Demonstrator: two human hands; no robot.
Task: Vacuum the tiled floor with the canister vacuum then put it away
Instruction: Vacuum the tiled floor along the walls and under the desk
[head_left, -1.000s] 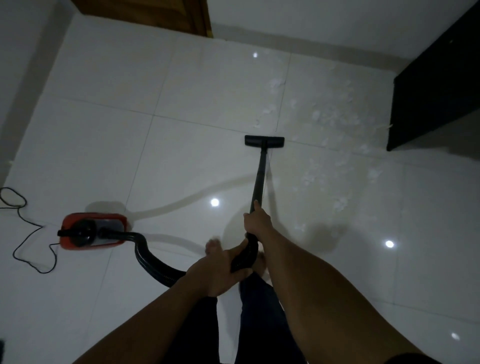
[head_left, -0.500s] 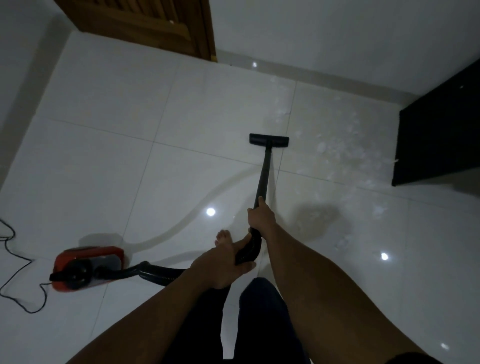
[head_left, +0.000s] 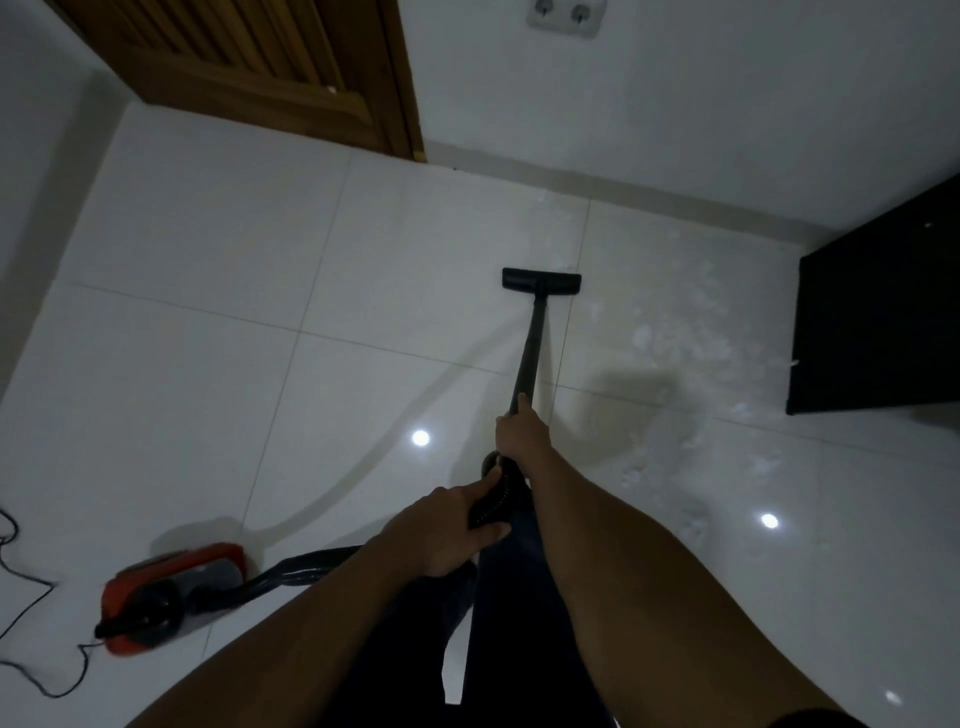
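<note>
Both hands on the wand (head_left: 530, 353): right hand (head_left: 521, 435) clamped on the tube, left hand (head_left: 445, 531) fingers wrapped round the hose cuff (head_left: 492, 501); floor head (head_left: 541, 281) flat on the tile, left of the white debris (head_left: 675, 332). Canister (head_left: 171, 597) sits behind-left w/ hose (head_left: 296, 571) bent and cord (head_left: 31, 670) loose. Risk: reaching further fwd could tug the canister or snag the cord; debris near the black cabinet (head_left: 878, 312) may be missed.
</note>
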